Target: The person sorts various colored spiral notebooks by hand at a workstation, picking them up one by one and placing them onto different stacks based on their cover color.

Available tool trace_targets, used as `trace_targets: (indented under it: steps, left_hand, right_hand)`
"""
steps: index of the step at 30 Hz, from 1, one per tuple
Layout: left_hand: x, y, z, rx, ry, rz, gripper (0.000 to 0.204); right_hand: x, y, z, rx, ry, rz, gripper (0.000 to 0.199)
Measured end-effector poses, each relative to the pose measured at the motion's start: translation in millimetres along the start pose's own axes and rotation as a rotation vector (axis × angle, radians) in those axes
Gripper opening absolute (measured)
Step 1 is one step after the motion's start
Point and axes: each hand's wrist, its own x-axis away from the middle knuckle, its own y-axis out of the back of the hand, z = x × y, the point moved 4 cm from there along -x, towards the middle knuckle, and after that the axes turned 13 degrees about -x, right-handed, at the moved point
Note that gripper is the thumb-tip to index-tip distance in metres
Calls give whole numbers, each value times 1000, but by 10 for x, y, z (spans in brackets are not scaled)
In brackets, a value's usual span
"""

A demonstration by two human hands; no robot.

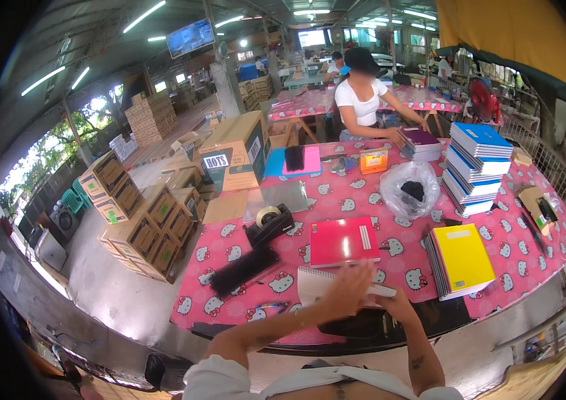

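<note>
A spiral notebook (311, 283) with white pages showing lies at the near edge of the table, in front of me. Across it reaches my left hand (351, 289), fingers stretched out and slightly blurred, covering part of the pages. My right hand (399, 307) grips the notebook's right end, its fingers partly hidden behind the pages. Just beyond both hands rests a red notebook (343, 241). A stack of yellow notebooks (464, 259) stands to the right of my right hand. Left of the open notebook lie a bundle of black binding wire (245, 271) and a black tape dispenser (269, 227).
A pink patterned cloth (414, 279) covers the table. Tall blue notebooks (473, 167) are stacked at the right, near a clear plastic bag (408, 190). Across the table a co-worker (363, 100) handles purple notebooks (420, 143). Cardboard boxes (235, 153) stand at the left.
</note>
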Motion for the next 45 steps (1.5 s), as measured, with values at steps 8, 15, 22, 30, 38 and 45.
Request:
trace_targets:
  steps: [8,15,22,30,38,45]
  left_hand:
    - [-210,29,-132,190,-57,-39,87]
    - [-275,48,-246,198,-50,-71,81]
    - [-324,176,-393,226,2,-35,79]
    - [969,176,103,454,356,-443,64]
    - [2663,-889,1082,231,635,531,71]
    - [2618,-714,1022,244,469,407,62]
  right_hand:
    - [-75,108,-235,-17,81,42,28]
    - [-49,153,-202,32,104,134,31]
    - [-50,294,-438,96,188,98,31]
    - [512,44,-556,476,123,-271,55]
    - [855,-1230,-524,732,417,-243,58]
    - [145,-1547,-663,1265,449,-275,51]
